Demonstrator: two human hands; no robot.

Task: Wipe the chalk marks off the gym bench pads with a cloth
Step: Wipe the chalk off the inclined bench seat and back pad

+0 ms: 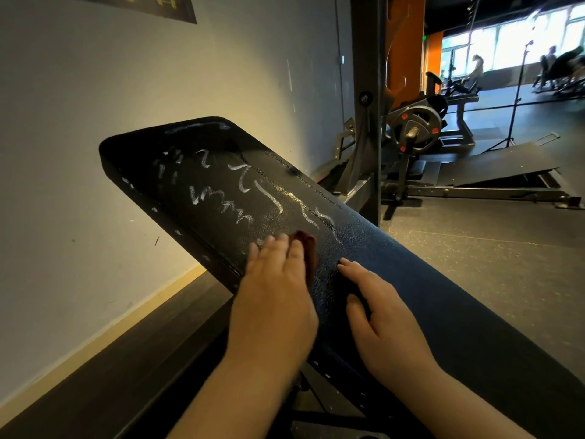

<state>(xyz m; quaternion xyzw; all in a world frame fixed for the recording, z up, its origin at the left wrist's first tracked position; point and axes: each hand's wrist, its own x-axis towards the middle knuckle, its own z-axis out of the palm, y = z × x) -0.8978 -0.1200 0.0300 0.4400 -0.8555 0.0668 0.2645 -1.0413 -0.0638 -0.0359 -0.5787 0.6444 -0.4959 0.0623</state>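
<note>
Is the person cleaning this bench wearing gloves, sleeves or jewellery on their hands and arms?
No. The left hand and right hand are ungloved. The left forearm and right forearm are bare down to the picture's edge, with no sleeve in view. No watch, ring or wristband shows.

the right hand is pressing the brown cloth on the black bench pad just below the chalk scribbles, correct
No: the head view shows the left hand pressing the dark reddish-brown cloth on the black bench pad just below the white chalk scribbles; the right hand lies flat, holding nothing.
</note>
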